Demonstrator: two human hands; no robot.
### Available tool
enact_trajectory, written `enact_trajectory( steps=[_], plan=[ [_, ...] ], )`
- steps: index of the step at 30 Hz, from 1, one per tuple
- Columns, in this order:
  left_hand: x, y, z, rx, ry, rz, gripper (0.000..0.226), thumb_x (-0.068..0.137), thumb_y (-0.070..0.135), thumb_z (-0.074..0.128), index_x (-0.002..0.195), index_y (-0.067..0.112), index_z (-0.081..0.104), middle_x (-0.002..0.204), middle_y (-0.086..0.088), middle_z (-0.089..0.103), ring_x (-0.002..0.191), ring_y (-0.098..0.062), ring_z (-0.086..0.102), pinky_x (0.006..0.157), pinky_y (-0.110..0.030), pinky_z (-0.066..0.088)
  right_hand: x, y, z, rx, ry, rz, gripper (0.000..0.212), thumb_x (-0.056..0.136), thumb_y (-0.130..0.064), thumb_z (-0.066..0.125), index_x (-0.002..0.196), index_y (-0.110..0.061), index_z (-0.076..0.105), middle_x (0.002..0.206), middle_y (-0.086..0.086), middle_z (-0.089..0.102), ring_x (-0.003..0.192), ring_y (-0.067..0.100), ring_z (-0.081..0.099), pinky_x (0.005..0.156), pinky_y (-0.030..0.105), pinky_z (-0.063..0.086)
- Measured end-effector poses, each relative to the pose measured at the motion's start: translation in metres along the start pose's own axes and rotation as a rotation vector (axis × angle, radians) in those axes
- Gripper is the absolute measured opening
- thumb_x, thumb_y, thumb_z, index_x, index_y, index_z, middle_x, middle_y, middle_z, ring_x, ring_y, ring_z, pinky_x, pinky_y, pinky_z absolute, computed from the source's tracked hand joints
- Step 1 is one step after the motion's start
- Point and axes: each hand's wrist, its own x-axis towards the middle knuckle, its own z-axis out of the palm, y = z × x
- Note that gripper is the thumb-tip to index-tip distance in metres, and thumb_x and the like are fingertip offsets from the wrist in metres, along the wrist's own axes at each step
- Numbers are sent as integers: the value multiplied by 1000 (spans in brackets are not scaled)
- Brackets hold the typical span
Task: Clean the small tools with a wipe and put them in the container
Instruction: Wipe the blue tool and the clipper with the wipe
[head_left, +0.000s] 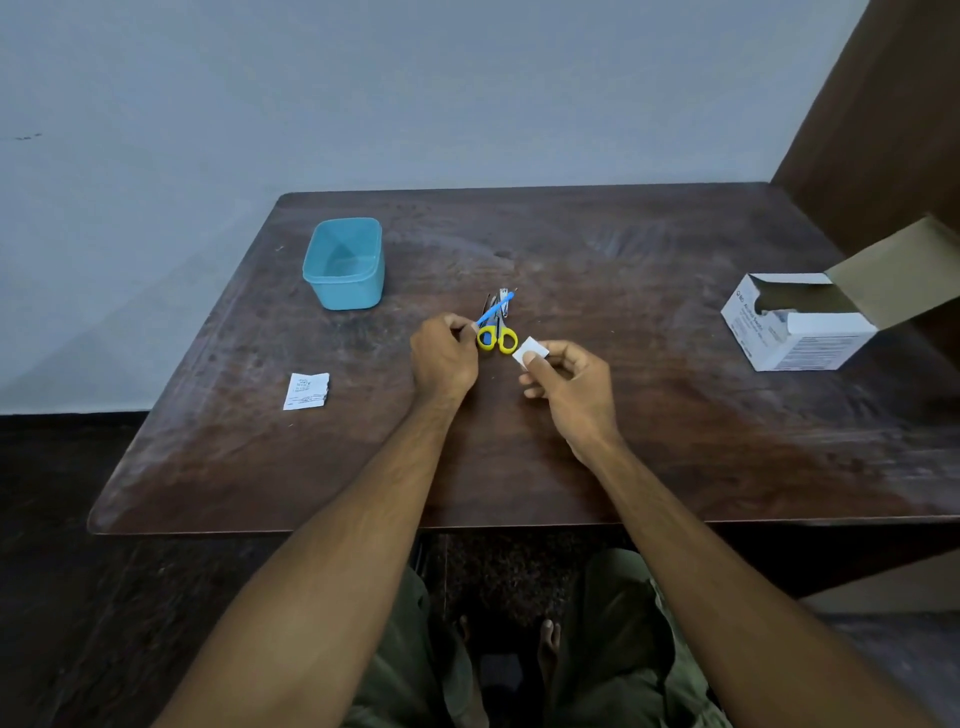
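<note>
A small pile of tools lies mid-table: yellow-handled scissors (497, 338), a thin blue stick-like tool (496, 309) and some metal pieces (503, 300) behind them. My left hand (444, 356) pinches the near end of the blue tool, which slants up to the right over the pile. Just right of the scissors, my right hand (569, 376) pinches a small white wipe (531, 349) between thumb and fingers. An open teal container (345, 262) stands at the back left with nothing visible in it.
A torn white wipe packet (306, 391) lies on the dark wooden table (649, 441) at the left. An open white box of swabs (810, 322) sits at the right edge, flap raised. My knees show below the table's front edge.
</note>
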Motion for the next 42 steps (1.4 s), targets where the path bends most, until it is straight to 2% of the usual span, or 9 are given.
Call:
enact_trajectory(
  steps=[4, 7, 10, 14, 18, 22, 27, 34, 42],
  plan=[
    [-8, -4, -4, -198, 55, -29, 12, 91, 17, 63, 91, 13, 75, 86, 2, 73, 76, -7, 62, 64, -6, 40, 0, 0, 1, -5, 6, -8, 5, 91, -4, 63, 92, -7, 67, 73, 5, 66, 59, 6, 62, 55, 19, 52],
    [-18, -6, -5, -346, 25, -43, 11, 92, 20, 62, 90, 16, 72, 75, 8, 71, 61, -4, 62, 61, -13, 48, 1, 0, 2, -12, 12, -5, 5, 91, -5, 64, 94, -6, 68, 74, 4, 66, 60, 6, 62, 56, 20, 52],
    [-28, -10, -5, -416, -20, -20, 10, 94, 18, 60, 91, 19, 70, 73, 8, 71, 50, 1, 56, 54, -15, 46, 1, 0, 4, -5, 12, 1, 5, 91, -7, 65, 90, -10, 69, 74, 3, 67, 61, 6, 62, 56, 20, 52],
    [-37, -12, -5, -470, -61, -11, 10, 94, 17, 60, 95, 16, 71, 77, 4, 74, 49, 0, 55, 53, -17, 45, 2, -1, 5, -22, 5, -2, 5, 90, -7, 65, 93, -8, 69, 79, 5, 68, 64, 6, 62, 56, 21, 53],
    [-44, -11, -5, -498, -74, -17, 11, 95, 14, 59, 96, 18, 69, 81, 6, 74, 50, 0, 58, 54, -20, 49, 6, 0, 8, -80, 72, -73, 21, 90, -6, 65, 84, -26, 68, 81, -3, 71, 70, 4, 63, 58, 21, 54],
    [-46, -7, -8, -525, -99, -20, 20, 95, 9, 57, 108, 18, 68, 85, 7, 74, 52, -1, 61, 56, -17, 52, 7, 3, 11, -137, 119, -133, 24, 89, -9, 65, 85, -33, 69, 97, 4, 73, 80, 9, 67, 60, 23, 55],
    [-48, -5, -7, -525, -115, -42, 15, 95, 13, 57, 96, 20, 71, 82, 6, 75, 54, -6, 64, 59, -23, 54, 6, 5, 10, -150, 148, -165, 22, 90, -10, 65, 91, -32, 70, 102, 4, 71, 84, 12, 68, 59, 22, 55],
    [-52, -2, -8, -616, -102, -121, 8, 93, 15, 61, 97, 12, 68, 83, 2, 76, 53, -5, 62, 54, -17, 50, 3, 2, 10, -84, 182, -146, 22, 88, -7, 67, 86, -29, 67, 84, -7, 71, 74, 3, 65, 59, 23, 55],
    [-58, -6, -8, -577, -38, -64, 11, 91, 16, 65, 97, 7, 67, 86, -1, 76, 55, -11, 65, 60, -27, 56, 1, -10, 12, -9, 86, -110, 15, 87, -7, 69, 83, -21, 69, 82, -10, 73, 75, 1, 66, 70, 30, 55]
  ],
)
